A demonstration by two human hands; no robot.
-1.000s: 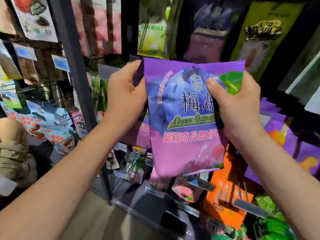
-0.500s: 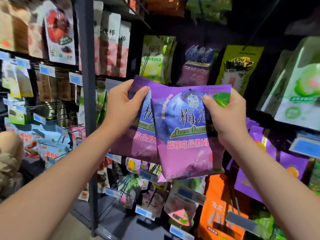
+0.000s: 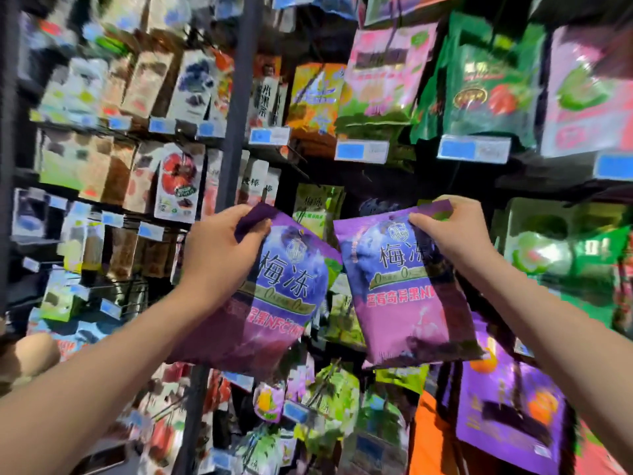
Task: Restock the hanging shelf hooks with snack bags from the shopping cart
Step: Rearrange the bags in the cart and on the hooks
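Note:
I hold two purple snack bags up in front of the hanging display. My left hand (image 3: 219,245) grips the top left corner of one purple bag (image 3: 274,303), which tilts to the right. My right hand (image 3: 448,234) pinches the top edge of the other purple bag (image 3: 407,303), which hangs nearly upright. The two bags are side by side and barely apart. Behind them hang a green bag (image 3: 317,207) and a dark purple bag partly hidden by my hands. The shopping cart is not in view.
A dark upright post (image 3: 236,138) divides the shelving. Rows of hanging snack bags with blue price tags (image 3: 359,150) fill the wall above, left and right. Orange and purple bags (image 3: 507,409) hang low on the right. A tan rounded thing (image 3: 30,351) sits at the far left.
The view has tilted upward, showing higher rows. The two purple bags, overlapped a second ago, have been pulled apart, one in each hand, left bag swung left.

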